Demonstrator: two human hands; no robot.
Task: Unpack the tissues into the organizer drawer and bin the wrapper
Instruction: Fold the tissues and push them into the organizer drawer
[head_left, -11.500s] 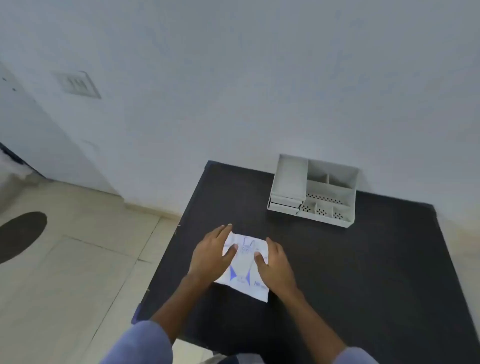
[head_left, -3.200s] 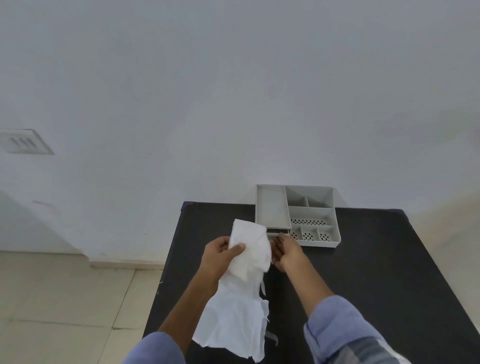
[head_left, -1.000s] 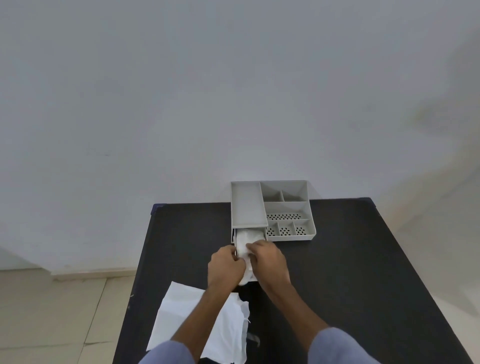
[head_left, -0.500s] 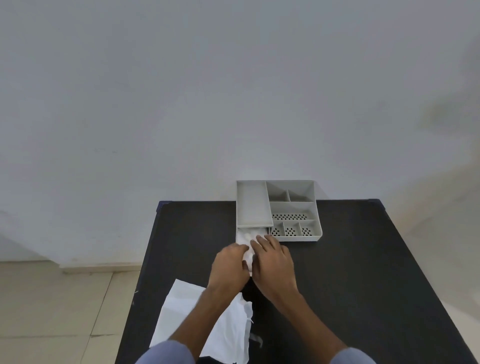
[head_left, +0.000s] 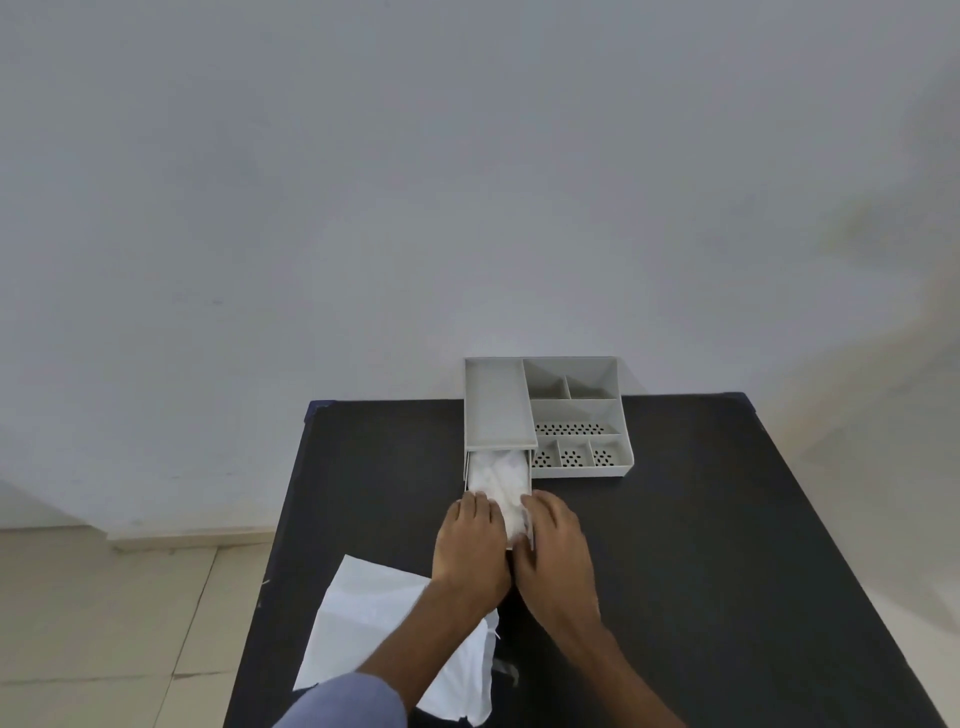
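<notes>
Both hands, left (head_left: 470, 545) and right (head_left: 553, 551), are lying flat with fingers loose, holding nothing, tucking the tissues (head_left: 500, 478) into the open drawer (head_left: 530, 470), so next up is probably shutting it and binning the wrapper (head_left: 363, 618) lying on the table (head_left: 727, 571).

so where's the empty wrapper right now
The crumpled white plastic wrapper lies at the black table's near-left edge, overhanging it, partly under the left forearm.

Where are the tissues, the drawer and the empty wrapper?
tissues (head_left: 500, 480), head view, middle of the white pile.
drawer (head_left: 532, 470), head view, its right wall.
wrapper (head_left: 363, 613), head view, its flat upper part.
</notes>
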